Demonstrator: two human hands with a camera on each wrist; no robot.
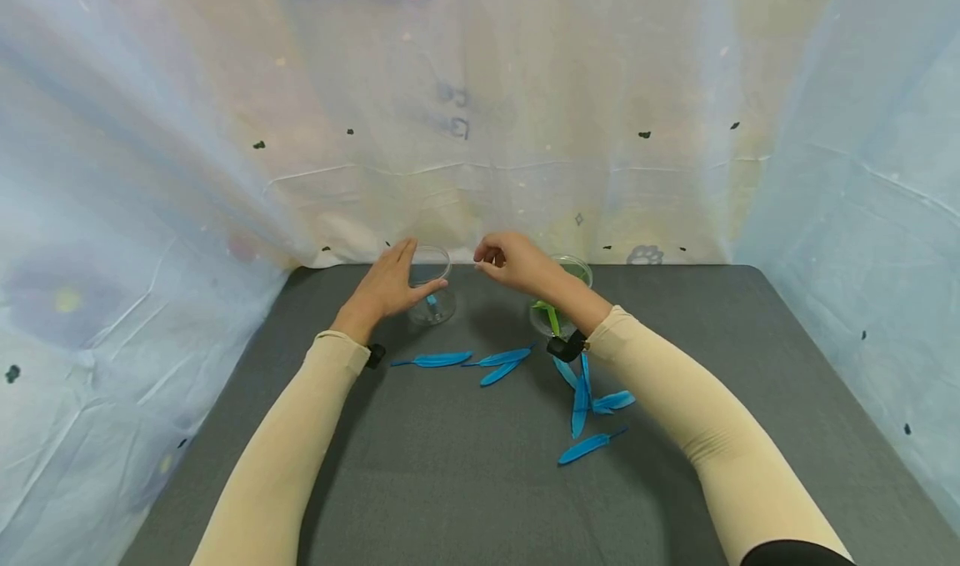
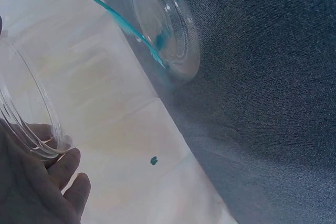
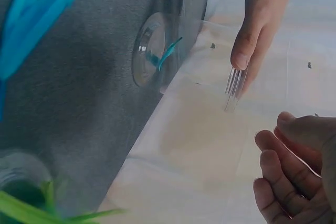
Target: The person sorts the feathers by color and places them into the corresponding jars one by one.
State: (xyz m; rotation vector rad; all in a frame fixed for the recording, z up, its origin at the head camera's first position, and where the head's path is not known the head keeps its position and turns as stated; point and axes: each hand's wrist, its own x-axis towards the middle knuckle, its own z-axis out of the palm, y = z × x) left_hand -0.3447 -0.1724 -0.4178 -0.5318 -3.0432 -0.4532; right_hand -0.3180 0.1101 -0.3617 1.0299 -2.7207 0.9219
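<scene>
My left hand (image 1: 390,287) grips a clear jar (image 1: 440,312) near its rim, thumb on the near side and fingers on the far side. A blue feather (image 2: 123,23) stands slantwise inside that jar, close to the wall. Above the table, between two jars, my right hand (image 1: 513,259) hovers with loosely bent fingers (image 3: 278,174) and nothing in them. Under the right forearm stands a second clear jar (image 1: 587,274), partly hidden, with green feather-like strips (image 1: 553,323) in it.
Several blue feathers (image 1: 442,359) lie on the dark grey table (image 1: 450,483) in front of the jars, some overlapping (image 1: 580,408) at the right. One feather (image 1: 583,450) lies nearer the front. A pale patterned curtain (image 1: 525,132) hangs right behind the table.
</scene>
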